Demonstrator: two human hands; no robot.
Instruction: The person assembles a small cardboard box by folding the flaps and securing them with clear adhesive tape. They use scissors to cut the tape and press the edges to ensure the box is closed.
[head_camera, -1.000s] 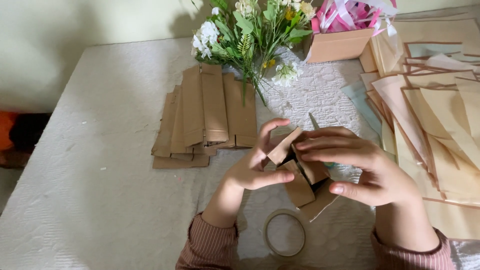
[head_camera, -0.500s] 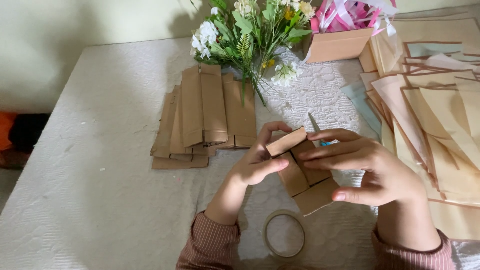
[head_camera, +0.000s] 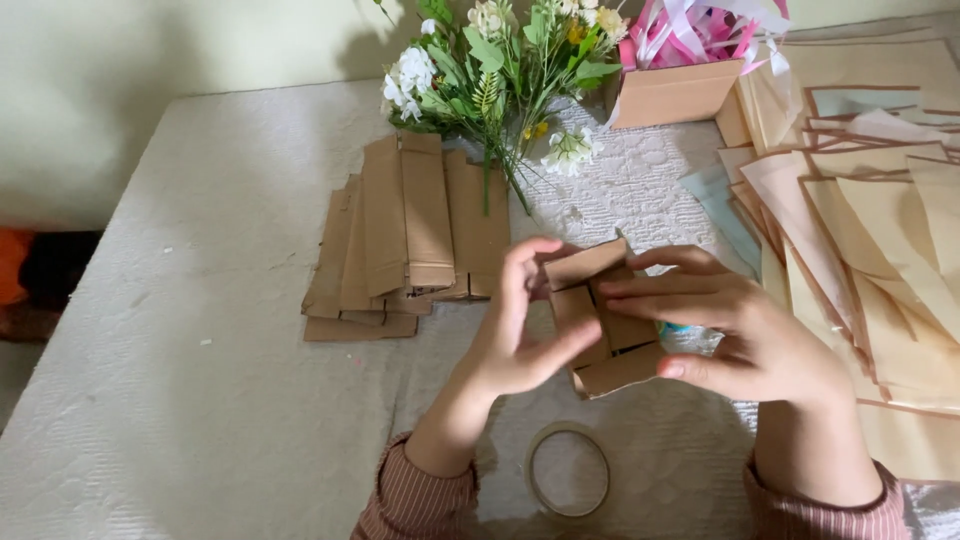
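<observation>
Cardboard box (head_camera: 600, 315), small and brown, was held above the white cloth (head_camera: 200, 380), between both hands, near the middle of the head view. Left hand (head_camera: 520, 335) clamped its near-left side, thumb pressed along the lower panel and fingertips curled over the top edge. Right hand (head_camera: 745, 335) gripped it from the right, fingers laid flat across the upper flaps, thumb under the bottom corner. Both grips were closed on the box.

Compared with a second earlier, the box had been turned and drawn a little higher between the hands; the flaps that had stuck out loosely below now lay closer against the body, and the right fingers had slid further over the top. That reads as folding the panels into shape, partly done, with one flap at the bottom still jutting out.

A tape ring (head_camera: 568, 468) lay on the cloth just below the hands, untouched. Flat cardboard pieces (head_camera: 405, 235) were stacked to the left, well apart. Flowers (head_camera: 500, 70) and a ribboned carton (head_camera: 675, 90) stood beyond; paper sheets (head_camera: 880, 230) overlapped on the right.
</observation>
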